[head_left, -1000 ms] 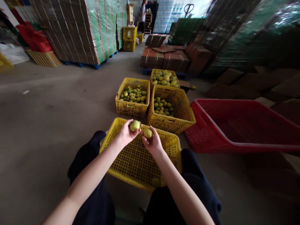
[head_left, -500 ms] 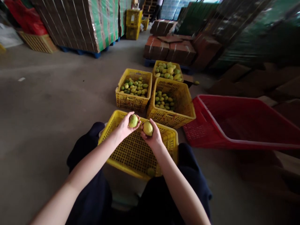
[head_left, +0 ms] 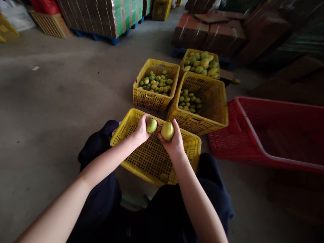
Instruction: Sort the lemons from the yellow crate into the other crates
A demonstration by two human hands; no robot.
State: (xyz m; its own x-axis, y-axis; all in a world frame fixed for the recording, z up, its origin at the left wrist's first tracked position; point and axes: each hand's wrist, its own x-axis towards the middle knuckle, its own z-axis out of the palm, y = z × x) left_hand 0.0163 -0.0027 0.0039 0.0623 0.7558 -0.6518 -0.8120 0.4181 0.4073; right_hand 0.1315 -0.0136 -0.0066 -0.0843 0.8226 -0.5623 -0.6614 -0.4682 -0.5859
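My left hand (head_left: 143,128) holds a green-yellow lemon (head_left: 151,125) with dark specks on its skin. A yellower lemon (head_left: 167,131) sits in my right hand (head_left: 173,141), its fingers curled beneath and the thumb at its side. Both hands are close together above a shallow yellow crate (head_left: 154,165) with a perforated bottom, between my knees. One dim lemon (head_left: 164,177) lies in that crate at its near edge.
Beyond stand three yellow crates of lemons: a left one (head_left: 152,100), a right one (head_left: 215,98) and a back one (head_left: 186,55). A large red bin (head_left: 224,141) is at the right. Farther off are flat cardboard stacks (head_left: 192,32) and a wrapped pallet load (head_left: 91,17).
The view has tilted down and swung left, so the crates appear farther right and higher. Both hands still hold the same lemons, in nearly the same pose.
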